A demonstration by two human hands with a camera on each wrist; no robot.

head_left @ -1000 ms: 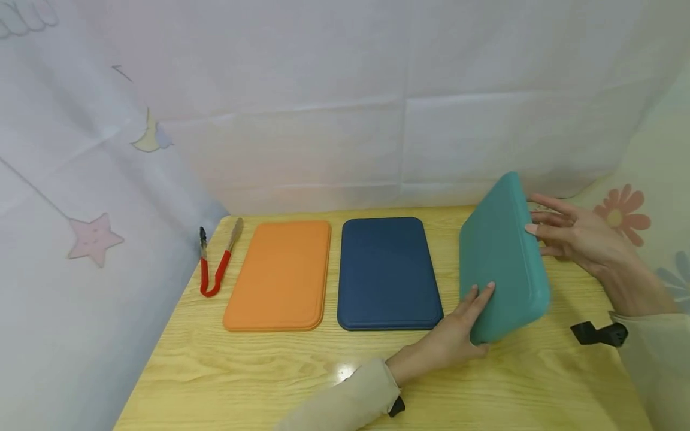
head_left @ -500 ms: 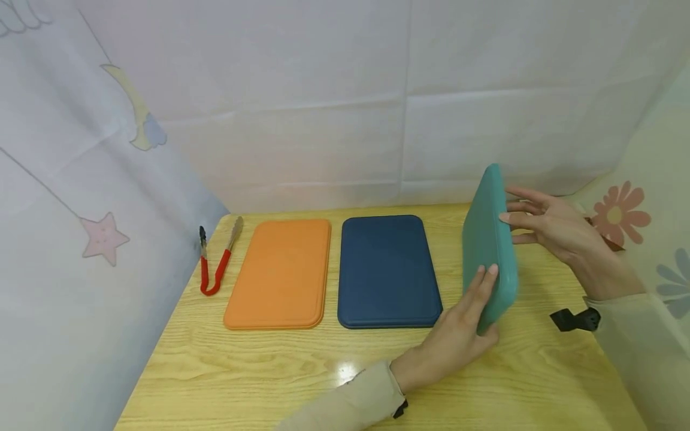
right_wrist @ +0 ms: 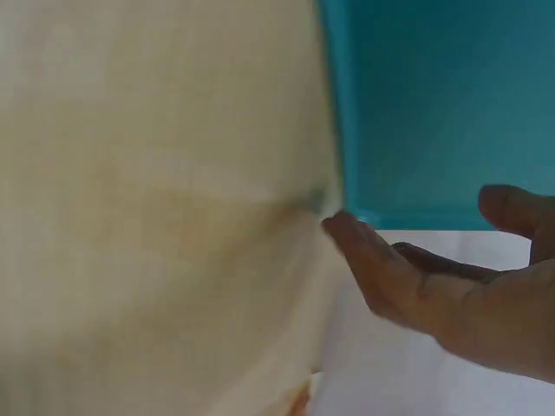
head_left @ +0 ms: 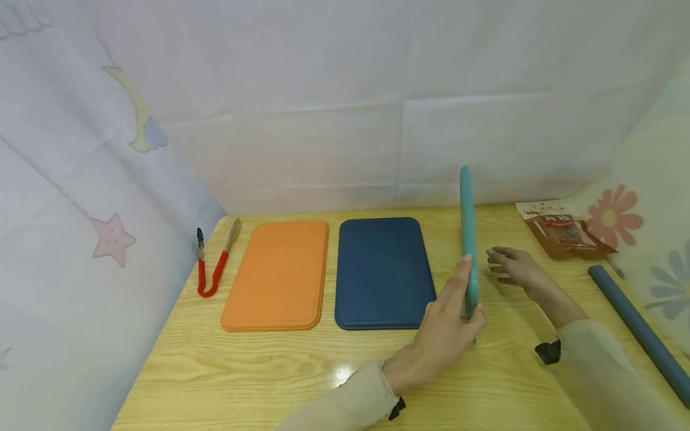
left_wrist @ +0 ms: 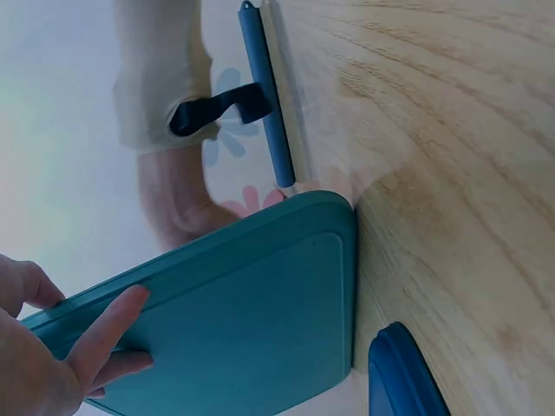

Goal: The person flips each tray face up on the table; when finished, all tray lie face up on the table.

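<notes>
A teal rectangular tray (head_left: 468,227) stands on edge on the wooden table, nearly edge-on in the head view. My left hand (head_left: 439,329) grips its near edge, with fingers spread on the left face in the left wrist view. My right hand (head_left: 520,272) is to the right of the tray, fingers loosely bent and holding nothing. The right wrist view shows the tray's rimmed inner side (right_wrist: 451,113), the right fingertips close to its corner. To the left lie a dark blue tray (head_left: 384,272) and an orange tray (head_left: 276,275), both flat with bottoms up.
Red-handled tongs (head_left: 212,272) lie spread at the far left of the table (head_left: 242,383). Near the back right is a brown and white packet (head_left: 566,230). A blue-grey bar (head_left: 638,329) runs along the right edge, and curtain-like cloth surrounds the back and sides.
The teal tray has turned from tilted to upright and shifted left. My right hand has let go of its far edge and come down beside it; the packet and bar now show.
</notes>
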